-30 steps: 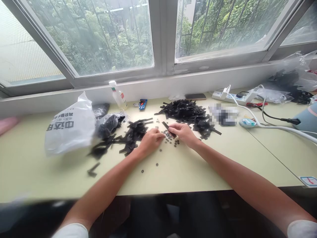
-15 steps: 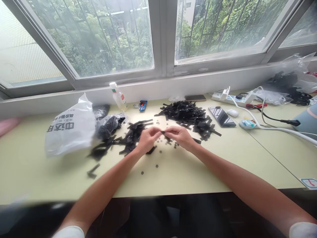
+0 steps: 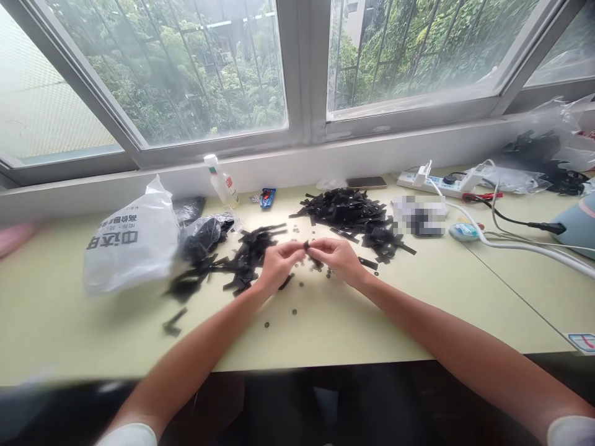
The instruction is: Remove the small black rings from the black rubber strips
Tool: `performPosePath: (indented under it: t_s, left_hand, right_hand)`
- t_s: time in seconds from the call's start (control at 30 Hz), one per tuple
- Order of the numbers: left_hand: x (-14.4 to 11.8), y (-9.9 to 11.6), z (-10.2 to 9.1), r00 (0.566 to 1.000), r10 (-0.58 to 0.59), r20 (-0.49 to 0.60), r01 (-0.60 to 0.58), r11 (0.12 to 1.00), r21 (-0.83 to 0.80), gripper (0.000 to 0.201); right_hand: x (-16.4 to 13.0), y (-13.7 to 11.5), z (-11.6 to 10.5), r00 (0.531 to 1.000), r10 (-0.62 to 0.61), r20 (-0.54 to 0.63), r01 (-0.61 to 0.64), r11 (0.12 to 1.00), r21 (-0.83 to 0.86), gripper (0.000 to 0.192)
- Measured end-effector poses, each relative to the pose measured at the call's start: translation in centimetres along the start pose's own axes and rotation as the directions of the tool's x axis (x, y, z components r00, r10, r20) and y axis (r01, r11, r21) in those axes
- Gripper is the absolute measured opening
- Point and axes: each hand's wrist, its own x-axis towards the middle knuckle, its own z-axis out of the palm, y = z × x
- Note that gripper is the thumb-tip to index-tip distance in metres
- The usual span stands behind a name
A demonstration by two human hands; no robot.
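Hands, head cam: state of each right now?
Left hand: closed, pinching one end of a small black strip.
Right hand: closed, pinching the strip's other end.

Left hand (image 3: 277,263): a second ago flat on the table (image 3: 325,322) among the small dark rings (image 3: 297,286); since raised, fingertips meeting the right's.

Right hand (image 3: 338,255): a second ago low on the table with a black strip (image 3: 307,246); now lifted, pinching that strip jointly with the left hand. Little change over the last half second.
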Motion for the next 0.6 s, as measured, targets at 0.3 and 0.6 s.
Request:
performPosePath:
  t_s: [0.3, 0.6]
  left_hand:
    - [0.17, -0.51, 0.11, 0.999, -0.035, -0.031, 0.035, 0.999, 0.011, 0.025]
    - [0.20, -0.35, 0.00, 1.000, 0.019, -0.024, -0.016, 0.992, 0.123, 0.029]
  right_hand:
    - [-0.06, -0.28, -0.06, 1.000, 0.012, 0.001, -0.012, 1.000, -0.015, 0.024]
    - [0.13, -0.37, -0.26, 0.988, 0.147, 0.052, -0.153, 0.976, 0.154, 0.027]
